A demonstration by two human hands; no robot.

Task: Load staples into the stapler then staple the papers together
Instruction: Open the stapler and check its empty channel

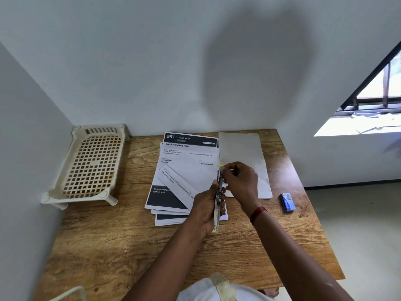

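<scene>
My left hand (206,208) grips a slim stapler (218,205) held edge-on above the table, its metal track pointing away from me with a yellow tip at the far end. My right hand (239,181) pinches at that far end of the stapler; what its fingertips hold is too small to tell. Under both hands lies a loose stack of printed papers (184,170) with dark headers. A blank sheet (243,153) lies to the right of the stack. A small blue staple box (288,202) rests on the table further right.
A cream perforated plastic rack (91,164) stands at the back left of the wooden table (130,246), against the wall corner. The table's right edge drops to the floor just past the staple box. A window is at the upper right.
</scene>
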